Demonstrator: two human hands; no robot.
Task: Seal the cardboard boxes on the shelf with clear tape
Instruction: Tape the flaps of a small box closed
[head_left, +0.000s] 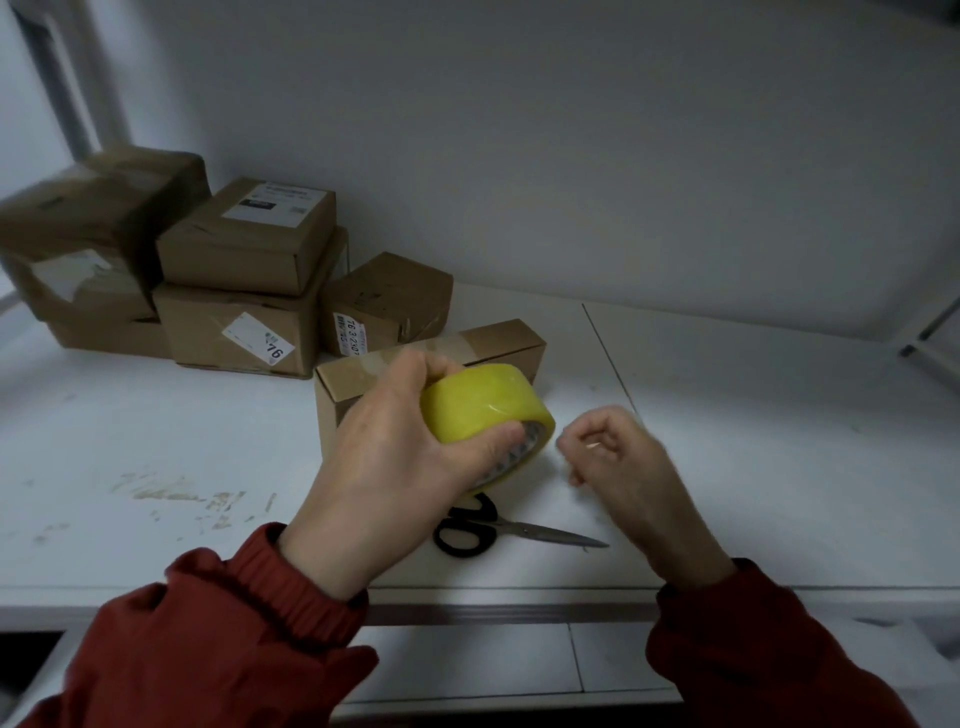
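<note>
Risks first. The tape is see-through, so the free end is hard to spot. If it slips while being picked or pulled, it will likely snap back onto the tape roll (480, 402) and have to be found again. A pulled strip could also fold onto itself or stick to skin before it reaches a box. Neither hand steadies the long box (506, 340), so it may slide on the shelf (727, 441) when tape is pressed down, which would leave a crooked seam. The scissors (498, 530) lie just below the roll with blades pointing right, near the right forearm, so a blind reach could catch the tips.

The left hand (395, 447) grips the roll. Its fingers (436, 366) curl over the top and the thumb sits under the rim at the core. The right hand (618, 457) is just beside the roll, apart from it, fingers curled in tight. I cannot tell whether they pinch a clear tape end or nothing.

The roll is held above the shelf, in front of the long box and hiding part of it. A paler band crosses the box top; it may be tape, unclear. The stack of boxes (234, 291) sits further back on the left, well apart from both hands.
</note>
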